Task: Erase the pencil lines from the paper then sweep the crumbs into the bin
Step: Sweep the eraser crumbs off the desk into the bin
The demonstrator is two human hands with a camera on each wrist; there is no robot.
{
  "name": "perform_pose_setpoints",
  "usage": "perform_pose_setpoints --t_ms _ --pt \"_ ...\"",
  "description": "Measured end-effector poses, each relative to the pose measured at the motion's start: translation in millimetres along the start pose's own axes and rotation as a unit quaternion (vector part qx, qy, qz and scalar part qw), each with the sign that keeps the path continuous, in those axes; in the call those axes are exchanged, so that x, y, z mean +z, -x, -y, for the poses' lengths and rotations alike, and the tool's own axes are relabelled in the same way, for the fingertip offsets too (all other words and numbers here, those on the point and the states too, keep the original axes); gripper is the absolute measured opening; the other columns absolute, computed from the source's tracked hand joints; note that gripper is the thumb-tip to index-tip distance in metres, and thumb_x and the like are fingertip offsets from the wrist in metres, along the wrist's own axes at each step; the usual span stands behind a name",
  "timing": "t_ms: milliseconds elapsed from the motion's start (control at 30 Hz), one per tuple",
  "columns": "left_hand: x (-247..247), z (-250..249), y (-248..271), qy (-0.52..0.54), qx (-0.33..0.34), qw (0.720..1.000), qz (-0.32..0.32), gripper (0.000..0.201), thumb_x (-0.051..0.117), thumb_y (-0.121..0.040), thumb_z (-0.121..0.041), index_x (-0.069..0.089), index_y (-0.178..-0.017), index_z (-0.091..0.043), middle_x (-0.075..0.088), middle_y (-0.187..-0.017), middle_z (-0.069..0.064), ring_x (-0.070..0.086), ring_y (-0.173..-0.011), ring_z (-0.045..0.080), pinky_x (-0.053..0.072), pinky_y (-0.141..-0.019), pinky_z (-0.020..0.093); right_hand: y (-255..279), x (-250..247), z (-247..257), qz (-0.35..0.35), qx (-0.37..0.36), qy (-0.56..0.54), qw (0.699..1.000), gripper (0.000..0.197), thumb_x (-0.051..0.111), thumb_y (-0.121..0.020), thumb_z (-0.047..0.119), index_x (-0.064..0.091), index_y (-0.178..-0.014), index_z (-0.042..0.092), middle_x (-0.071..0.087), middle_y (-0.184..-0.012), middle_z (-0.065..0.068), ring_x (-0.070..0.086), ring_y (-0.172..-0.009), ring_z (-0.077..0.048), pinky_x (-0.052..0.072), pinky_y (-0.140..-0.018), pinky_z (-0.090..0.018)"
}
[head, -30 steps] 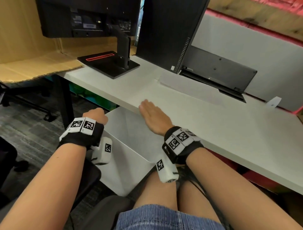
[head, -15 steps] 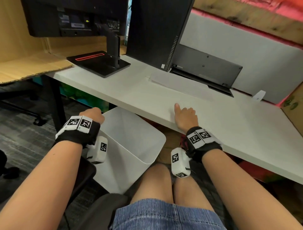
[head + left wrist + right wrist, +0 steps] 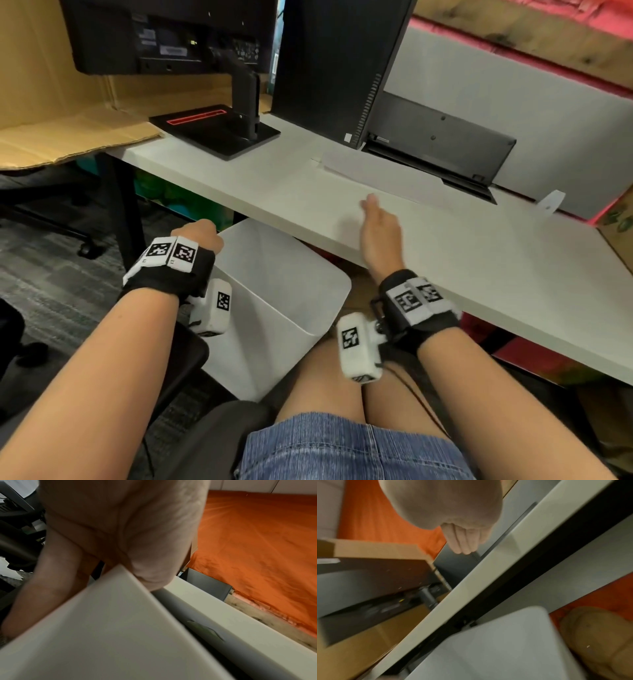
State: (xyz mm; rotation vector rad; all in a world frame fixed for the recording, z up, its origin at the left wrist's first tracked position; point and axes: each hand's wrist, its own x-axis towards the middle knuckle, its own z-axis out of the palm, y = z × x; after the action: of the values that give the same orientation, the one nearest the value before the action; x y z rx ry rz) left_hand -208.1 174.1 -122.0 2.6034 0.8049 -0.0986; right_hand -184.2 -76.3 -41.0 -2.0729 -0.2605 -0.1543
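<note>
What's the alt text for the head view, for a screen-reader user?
A seated person's left hand grips the rim of a white bin held under the edge of a white desk, while the right hand rests flat on the desk near that edge. Monitors stand behind.

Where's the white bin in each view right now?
Head: bin lower centre, under the desk edge, left hand gripping its rim.
Left wrist: bin fills lower left.
Right wrist: bin bottom centre.
Shared landmark: the desk edge.

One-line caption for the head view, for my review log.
Left hand grips white bin at desk edge; right hand lies flat on desk.
</note>
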Motion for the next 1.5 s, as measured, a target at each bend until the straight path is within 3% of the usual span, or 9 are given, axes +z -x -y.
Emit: perform_pose_setpoints --t_ms 233,400,533,700,833,1067,1233,1333,1500 --pt "3.3 0.7 -2.9 0.002 0.004 1.0 0.0 0.022 0.049 -0.09 -0.013 0.061 -0.104 -0.001 0.063 -0.107 0.016 0.059 -0.1 0.033 0.041 -0.078 0.03 -16.3 16.5 -27.7 0.075 0.0 0.36 0.93 0.052 0.009 -0.092 0.029 0.04 -0.126 0.004 0.051 -0.116 -0.021 0.043 -0.108 -0.035 0.037 -0.088 -0.043" --pt "5.1 1.9 -4.5 0.003 -0.002 1.0 -0.009 0.022 0.048 -0.09 -0.014 0.062 -0.102 -0.002 0.063 -0.105 0.017 0.06 -0.099 0.033 0.045 -0.083 0.033 19.8 63.2 0.9 0.164 -0.138 0.209 0.954 0.049 0.019 -0.102 0.033 0.054 -0.119 0.003 0.054 -0.124 -0.014 0.046 -0.117 -0.028 0.029 -0.097 -0.03" --pt "4.4 2.8 -4.5 0.002 -0.003 1.0 -0.014 0.021 0.048 -0.09 -0.014 0.062 -0.1 -0.002 0.063 -0.105 0.016 0.06 -0.098 0.033 0.044 -0.081 0.032 20.7 40.5 12.5 0.157 -0.066 0.005 0.985 0.053 0.023 -0.101 0.038 0.059 -0.118 0.002 0.06 -0.122 -0.015 0.053 -0.115 -0.024 0.035 -0.094 -0.026" --pt "1.8 4.3 -5.4 -0.001 0.001 1.0 0.0 0.022 0.049 -0.091 -0.014 0.062 -0.105 -0.002 0.062 -0.111 0.015 0.058 -0.103 0.032 0.042 -0.084 0.03 -27.4 -6.7 -34.1 -0.004 0.061 0.268 0.961 0.073 0.005 -0.094 0.05 0.041 -0.132 -0.002 0.038 -0.14 -0.026 0.034 -0.13 -0.034 0.024 -0.111 -0.043" --pt "1.4 2.5 -5.4 -0.002 0.005 1.0 0.012 0.023 0.049 -0.092 -0.014 0.061 -0.106 -0.002 0.062 -0.112 0.015 0.058 -0.105 0.032 0.043 -0.086 0.031 -19.4 -25.7 -42.5 0.012 0.199 0.353 0.914 0.08 0.01 -0.096 0.055 0.016 -0.144 -0.009 0.011 -0.153 -0.026 0.008 -0.143 -0.034 0.006 -0.118 -0.043" --pt "3.0 -0.3 -4.1 -0.007 0.0 1.0 0.01 0.021 0.048 -0.092 -0.013 0.062 -0.101 -0.001 0.062 -0.104 0.015 0.058 -0.099 0.031 0.041 -0.08 0.031 2.9 54.8 -12.4 0.11 -0.018 0.376 0.92 0.072 0.012 -0.098 0.05 0.026 -0.14 -0.007 0.025 -0.148 -0.024 0.023 -0.137 -0.032 0.016 -0.116 -0.042" --pt "1.7 0.2 -3.5 0.003 0.001 1.0 0.012 0.021 0.049 -0.091 -0.013 0.062 -0.101 0.0 0.063 -0.102 0.016 0.06 -0.097 0.032 0.041 -0.078 0.031 13.7 50.4 9.3 0.246 -0.059 0.058 0.966 0.051 0.023 -0.102 0.038 0.053 -0.129 0.006 0.051 -0.134 -0.013 0.044 -0.126 -0.024 0.029 -0.105 -0.027" --pt "0.7 0.1 -2.6 0.008 0.002 1.0 0.01 0.021 0.049 -0.091 -0.012 0.062 -0.101 0.001 0.063 -0.104 0.016 0.059 -0.098 0.032 0.041 -0.078 0.031 9.4 21.1 4.0 0.146 -0.036 -0.042 0.988 0.051 0.023 -0.101 0.041 0.052 -0.131 0.012 0.049 -0.139 -0.004 0.041 -0.131 -0.014 0.024 -0.099 -0.016" --pt "3.0 -2.7 -1.4 0.0 -0.002 1.0 0.004 0.021 0.048 -0.092 -0.012 0.062 -0.101 -0.001 0.063 -0.105 0.015 0.059 -0.1 0.032 0.041 -0.081 0.03 -20.5 -28.8 -46.5 -0.058 0.032 0.176 0.982 0.061 0.014 -0.1 0.045 0.05 -0.125 0.004 0.049 -0.132 -0.018 0.043 -0.122 -0.03 0.032 -0.105 -0.039"
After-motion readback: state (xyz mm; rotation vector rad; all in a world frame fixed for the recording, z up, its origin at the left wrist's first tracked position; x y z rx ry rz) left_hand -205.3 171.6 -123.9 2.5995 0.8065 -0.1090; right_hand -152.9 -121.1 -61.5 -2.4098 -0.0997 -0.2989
